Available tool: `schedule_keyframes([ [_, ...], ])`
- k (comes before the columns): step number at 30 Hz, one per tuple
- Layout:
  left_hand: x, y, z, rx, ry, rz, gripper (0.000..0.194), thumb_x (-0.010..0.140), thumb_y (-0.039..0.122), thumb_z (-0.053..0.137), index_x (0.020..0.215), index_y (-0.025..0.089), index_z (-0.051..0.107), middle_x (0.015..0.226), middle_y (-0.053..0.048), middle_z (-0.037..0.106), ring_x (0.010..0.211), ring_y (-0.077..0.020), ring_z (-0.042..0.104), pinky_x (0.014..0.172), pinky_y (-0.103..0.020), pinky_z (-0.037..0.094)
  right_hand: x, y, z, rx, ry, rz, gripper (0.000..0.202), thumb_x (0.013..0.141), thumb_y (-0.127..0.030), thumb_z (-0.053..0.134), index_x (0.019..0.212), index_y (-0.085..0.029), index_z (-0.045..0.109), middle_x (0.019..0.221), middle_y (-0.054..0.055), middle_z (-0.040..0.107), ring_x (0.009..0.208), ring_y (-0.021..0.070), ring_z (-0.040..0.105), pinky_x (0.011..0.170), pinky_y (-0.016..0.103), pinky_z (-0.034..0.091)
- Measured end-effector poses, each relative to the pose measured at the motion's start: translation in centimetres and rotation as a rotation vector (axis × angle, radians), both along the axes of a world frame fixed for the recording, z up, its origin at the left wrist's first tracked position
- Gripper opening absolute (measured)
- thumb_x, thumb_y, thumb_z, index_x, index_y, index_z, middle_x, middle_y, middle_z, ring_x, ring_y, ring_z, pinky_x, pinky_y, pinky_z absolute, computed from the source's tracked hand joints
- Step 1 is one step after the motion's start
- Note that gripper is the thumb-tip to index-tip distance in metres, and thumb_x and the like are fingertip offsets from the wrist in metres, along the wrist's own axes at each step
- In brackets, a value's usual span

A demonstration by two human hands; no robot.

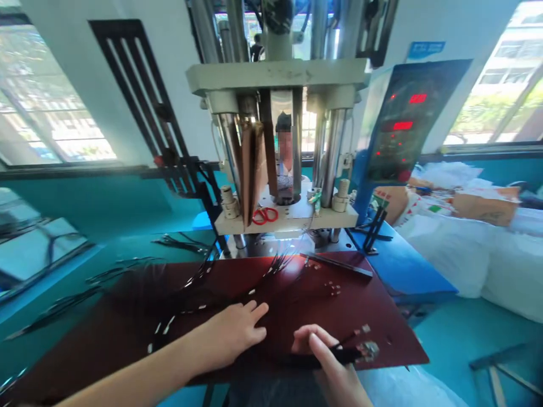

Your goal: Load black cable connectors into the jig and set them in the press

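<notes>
On the dark red table (271, 316), my left hand (237, 333) is palm down near the middle, its fingers apart and nothing seen in it. To the right, near the front edge, my right hand (326, 353) is closed around a bundle of black cables (348, 355). Shiny connector ends (368, 350) stick out on its right side. Thin black cables with small metal ends (278, 265) lie beyond my left hand. More white-tipped pieces (167, 326) are to the left of it. A few small connectors (333, 288) rest at the right.
A large press (280, 76) stands behind the table, with red-handled scissors (265, 215) on its base. A metal bar (339, 264) lies at the table's back right. The blue control box (399, 124) is at the right. A person (285, 147) is behind the press.
</notes>
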State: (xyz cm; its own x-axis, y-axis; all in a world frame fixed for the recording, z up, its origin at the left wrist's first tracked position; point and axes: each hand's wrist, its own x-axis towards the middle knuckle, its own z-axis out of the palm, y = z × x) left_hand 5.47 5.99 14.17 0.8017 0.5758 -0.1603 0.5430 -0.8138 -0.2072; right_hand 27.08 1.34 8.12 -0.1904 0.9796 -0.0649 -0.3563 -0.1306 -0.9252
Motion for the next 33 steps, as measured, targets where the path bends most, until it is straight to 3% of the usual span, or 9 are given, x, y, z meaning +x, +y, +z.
schedule_keyframes([
  [2,1.3,0.3,-1.9,-0.078,-0.116,0.060,0.013,0.078,0.018,0.053,0.090,0.019,0.057,0.128,-0.012,0.044,0.111,-0.0326,0.045,0.086,-0.048,0.041,0.2,1.3,0.0,0.033,-0.110,-0.012,0.031,0.077,-0.049,0.056,0.078,-0.019,0.064,0.069,0.002,0.061,0.071,0.0179,0.053,0.071,0.030,0.040],
  [4,3.4,0.5,-2.4,-0.248,-0.269,0.116,0.026,0.072,0.028,0.062,0.096,0.019,0.056,0.126,-0.012,0.046,0.112,-0.0327,0.044,0.090,-0.049,0.038,0.4,2.3,0.3,0.080,-0.179,-0.014,0.027,0.076,-0.045,0.058,0.080,-0.020,0.063,0.072,0.002,0.061,0.073,0.0183,0.053,0.072,0.030,0.040],
  [6,5.8,0.8,-1.8,-0.505,-0.414,0.172,0.037,0.070,0.034,0.063,0.101,0.018,0.054,0.112,-0.011,0.057,0.099,-0.0275,0.053,0.083,-0.039,0.042,0.3,3.1,0.6,0.122,-0.228,-0.042,0.025,0.076,-0.043,0.058,0.084,-0.020,0.063,0.081,0.003,0.061,0.081,0.0198,0.053,0.077,0.031,0.040],
  [10,9.1,2.6,-0.4,-0.867,-0.684,0.230,0.025,0.081,0.035,0.046,0.097,0.018,0.058,0.091,-0.003,0.064,0.083,-0.0186,0.058,0.072,-0.026,0.042,0.7,4.3,0.5,0.047,-0.060,-0.068,0.026,0.078,-0.042,0.056,0.092,-0.021,0.060,0.087,0.003,0.060,0.086,0.0206,0.054,0.080,0.034,0.041],
  [15,9.1,4.6,-0.7,-0.931,-0.721,0.303,0.017,0.078,0.031,0.048,0.082,0.018,0.059,0.075,0.002,0.060,0.068,-0.0139,0.053,0.060,-0.023,0.036,4.5,5.9,1.6,0.153,0.262,-0.225,0.040,0.079,-0.037,0.056,0.118,-0.026,0.049,0.110,0.006,0.057,0.104,0.0231,0.051,0.087,0.037,0.040],
  [18,9.0,5.0,-1.0,-0.939,-0.698,0.345,0.015,0.076,0.031,0.049,0.077,0.018,0.057,0.070,0.003,0.056,0.062,-0.0123,0.050,0.055,-0.022,0.034,6.5,7.2,3.4,0.253,0.000,-0.199,0.034,0.084,-0.038,0.050,0.114,-0.025,0.055,0.120,0.006,0.054,0.111,0.0240,0.047,0.094,0.039,0.036],
  [22,10.5,5.8,-1.5,-1.018,-0.716,0.395,0.013,0.074,0.029,0.048,0.076,0.017,0.051,0.060,0.003,0.050,0.051,-0.0105,0.047,0.045,-0.021,0.032,6.4,8.6,4.4,0.285,-0.358,-0.088,0.033,0.087,-0.042,0.045,0.107,-0.023,0.061,0.115,0.005,0.058,0.109,0.0227,0.049,0.098,0.038,0.032],
  [27,13.3,6.4,-2.8,-1.169,-0.829,0.392,0.020,0.072,0.023,0.045,0.090,0.015,0.051,0.060,0.003,0.050,0.042,-0.0081,0.044,0.038,-0.019,0.032,5.0,9.1,3.5,0.286,-0.364,-0.092,0.034,0.087,-0.043,0.044,0.108,-0.022,0.060,0.114,0.006,0.059,0.106,0.0220,0.053,0.093,0.036,0.038],
  [33,14.5,6.5,-4.3,-1.277,-1.008,0.394,0.010,0.074,0.023,0.043,0.076,0.015,0.048,0.055,0.003,0.050,0.034,-0.0056,0.038,0.029,-0.016,0.025,5.7,9.9,3.0,0.224,-0.478,0.037,0.043,0.090,-0.044,0.031,0.102,-0.018,0.062,0.096,0.006,0.067,0.091,0.0216,0.061,0.081,0.036,0.047],
])
